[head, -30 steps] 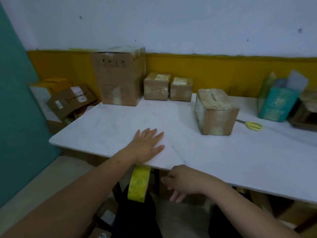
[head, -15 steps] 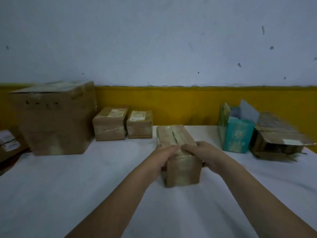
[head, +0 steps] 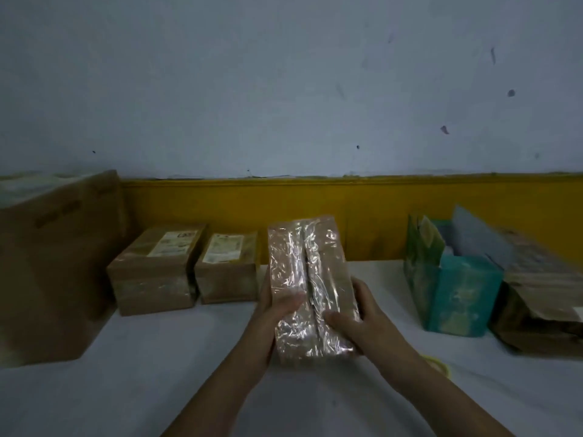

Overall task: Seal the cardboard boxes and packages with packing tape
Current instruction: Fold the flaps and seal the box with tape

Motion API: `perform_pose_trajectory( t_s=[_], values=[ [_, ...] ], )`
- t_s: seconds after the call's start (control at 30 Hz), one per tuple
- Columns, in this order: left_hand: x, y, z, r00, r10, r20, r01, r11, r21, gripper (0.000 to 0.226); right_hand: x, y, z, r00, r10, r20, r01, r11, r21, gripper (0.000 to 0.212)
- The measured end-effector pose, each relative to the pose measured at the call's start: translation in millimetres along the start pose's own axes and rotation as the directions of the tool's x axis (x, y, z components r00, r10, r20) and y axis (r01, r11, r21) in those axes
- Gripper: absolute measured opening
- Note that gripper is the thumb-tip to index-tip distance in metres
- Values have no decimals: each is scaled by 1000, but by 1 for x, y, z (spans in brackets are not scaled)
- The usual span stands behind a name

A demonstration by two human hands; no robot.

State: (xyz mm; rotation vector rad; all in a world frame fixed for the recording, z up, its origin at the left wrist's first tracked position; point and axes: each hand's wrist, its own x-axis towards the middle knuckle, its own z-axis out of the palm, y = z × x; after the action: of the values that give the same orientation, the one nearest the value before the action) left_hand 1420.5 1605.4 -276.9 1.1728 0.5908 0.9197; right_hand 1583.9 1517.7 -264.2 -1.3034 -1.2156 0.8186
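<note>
Tape-wrapped box (head: 310,279), tilted up over the surface (head: 157,389), clamped btwn left hand (head: 277,305) & right hand (head: 356,313), each grip curled round a side (glossy tape, likely slick): slack hold could drop it.

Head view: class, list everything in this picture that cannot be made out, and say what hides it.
All in the head view.
- Big box: cut off by the left edge.
- Brown box, far right: cut off by the right edge.
- Small box label: print too small, blurred.
- Yellow thing: mostly hidden behind the right forearm.
- Left hand, right hand: fingers hidden behind the taped box.
</note>
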Motion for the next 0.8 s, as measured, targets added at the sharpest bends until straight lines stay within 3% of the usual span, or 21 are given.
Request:
perform_pose_trajectory(
  t_s=[0.07, 0.13, 0.2, 0.37, 0.5, 0.57, 0.67, 0.73, 0.8],
  values=[
    [8, -6, -4, 1000, 18, 16, -19, 999, 28, 91, 20, 1, -6, 988, 76, 132, -104, 970, 220, 75],
    [15, -11, -7, 998, 36, 48, -38, 998, 43, 90, 35, 1, -10, 966, 67, 249, -151, 929, 337, 68],
    [16, -13, -11, 999, 42, 27, -43, 998, 37, 92, 43, 6, -11, 962, 34, 270, -122, 940, 317, 60],
    [10, -17, -13, 997, -27, 71, 24, 999, 38, 84, 41, 18, -8, 978, -1, 208, -55, 962, 267, 66],
    [8, -13, -10, 999, 22, 37, -26, 991, 129, 103, 34, 18, -8, 984, -33, 176, -6, 976, 216, 60],
    [10, -10, -10, 998, 20, 68, -23, 998, 50, 100, 31, 14, -9, 987, -29, 156, 1, 984, 178, 53],
    [12, -8, -13, 999, -27, 44, 29, 999, -37, 79, 27, 4, -12, 998, 24, 58, -32, 987, 158, 49],
    [12, -13, -20, 997, -69, 21, 71, 989, -131, 70, 29, -1, -14, 1000, -18, -16, 18, 1000, 17, 47],
    [10, -17, -24, 986, -156, 65, 168, 949, -268, 62, 30, -6, -15, 994, -97, -51, 92, 992, -88, 29]
  ],
)
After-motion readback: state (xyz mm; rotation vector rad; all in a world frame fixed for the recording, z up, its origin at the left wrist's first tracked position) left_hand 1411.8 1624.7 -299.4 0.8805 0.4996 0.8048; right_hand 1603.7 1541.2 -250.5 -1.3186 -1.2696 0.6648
